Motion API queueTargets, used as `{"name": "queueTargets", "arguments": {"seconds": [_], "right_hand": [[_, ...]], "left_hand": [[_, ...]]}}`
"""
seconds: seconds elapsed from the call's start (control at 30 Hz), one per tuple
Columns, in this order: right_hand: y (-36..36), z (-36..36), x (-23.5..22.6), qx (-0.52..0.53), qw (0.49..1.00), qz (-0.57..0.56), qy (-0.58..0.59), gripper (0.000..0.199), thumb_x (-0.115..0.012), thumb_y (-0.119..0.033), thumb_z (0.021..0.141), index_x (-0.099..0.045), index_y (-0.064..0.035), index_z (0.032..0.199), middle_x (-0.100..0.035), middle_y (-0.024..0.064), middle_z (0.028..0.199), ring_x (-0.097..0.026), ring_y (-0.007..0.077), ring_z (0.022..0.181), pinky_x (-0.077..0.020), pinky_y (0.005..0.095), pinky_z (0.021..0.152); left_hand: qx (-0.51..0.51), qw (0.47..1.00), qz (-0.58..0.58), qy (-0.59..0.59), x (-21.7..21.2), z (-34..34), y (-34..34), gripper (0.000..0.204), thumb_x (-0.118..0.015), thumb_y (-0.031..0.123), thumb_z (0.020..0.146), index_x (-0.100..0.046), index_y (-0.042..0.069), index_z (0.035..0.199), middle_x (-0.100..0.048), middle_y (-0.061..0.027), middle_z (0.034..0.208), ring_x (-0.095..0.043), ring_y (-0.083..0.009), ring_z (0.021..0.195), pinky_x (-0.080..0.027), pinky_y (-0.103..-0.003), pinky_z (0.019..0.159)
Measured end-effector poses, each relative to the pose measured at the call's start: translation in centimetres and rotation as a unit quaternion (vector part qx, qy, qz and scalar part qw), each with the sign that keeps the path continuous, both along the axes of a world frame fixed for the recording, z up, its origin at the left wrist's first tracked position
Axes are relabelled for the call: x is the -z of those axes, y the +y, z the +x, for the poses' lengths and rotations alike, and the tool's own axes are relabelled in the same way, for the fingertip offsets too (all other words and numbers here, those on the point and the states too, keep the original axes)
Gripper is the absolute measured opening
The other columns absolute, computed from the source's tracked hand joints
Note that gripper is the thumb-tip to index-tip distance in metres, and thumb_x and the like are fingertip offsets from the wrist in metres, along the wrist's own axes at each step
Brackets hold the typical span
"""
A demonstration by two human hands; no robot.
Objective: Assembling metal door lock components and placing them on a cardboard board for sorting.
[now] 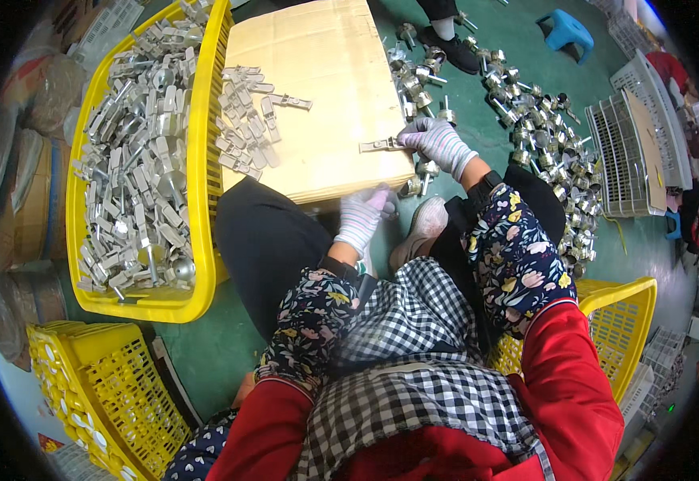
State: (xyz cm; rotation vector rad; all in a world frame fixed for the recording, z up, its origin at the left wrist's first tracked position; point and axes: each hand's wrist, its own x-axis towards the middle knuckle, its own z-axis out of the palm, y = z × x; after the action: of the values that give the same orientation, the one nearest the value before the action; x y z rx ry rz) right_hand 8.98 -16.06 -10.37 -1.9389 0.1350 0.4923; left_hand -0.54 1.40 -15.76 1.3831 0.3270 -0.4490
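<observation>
My right hand (439, 144), in a striped knit glove, is closed on the end of a flat grey metal clip-like piece (377, 146) at the right edge of a cardboard-topped surface (325, 72). Below the near edge of that cardboard is my left hand (359, 220), gloved too; its fingertips are blurred, and I cannot tell whether they hold anything. A loose pile of similar grey pieces (245, 120) lies on the left part of the cardboard, with one piece (291, 102) sticking out to the right.
A yellow crate (209, 120) full of grey pieces with metal discs stands at left. Many round metal parts with stems (538, 132) are spread on the green floor. More yellow crates (137, 393), white crates (614, 152), a blue stool (566, 34) and another person's shoe (451, 50) surround me.
</observation>
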Motion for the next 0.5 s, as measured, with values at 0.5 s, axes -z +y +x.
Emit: {"name": "queueTargets", "arguments": {"seconds": [0.5], "right_hand": [[1.0,0.4,-2.5,-0.082,0.953,-0.286,-0.061,0.055,-0.068,-0.036,0.069,-0.056,0.0039,0.104,-0.062,0.0213,0.096,-0.06,0.0312,0.09,-0.0461,0.036,0.08]], "left_hand": [[-0.026,0.999,-0.028,-0.01,1.5,0.1,-0.1,0.017,-0.06,0.018,0.083,-0.064,0.002,0.085,-0.061,-0.0052,0.062,-0.052,-0.0085,0.05,-0.039,-0.019,0.044]]}}
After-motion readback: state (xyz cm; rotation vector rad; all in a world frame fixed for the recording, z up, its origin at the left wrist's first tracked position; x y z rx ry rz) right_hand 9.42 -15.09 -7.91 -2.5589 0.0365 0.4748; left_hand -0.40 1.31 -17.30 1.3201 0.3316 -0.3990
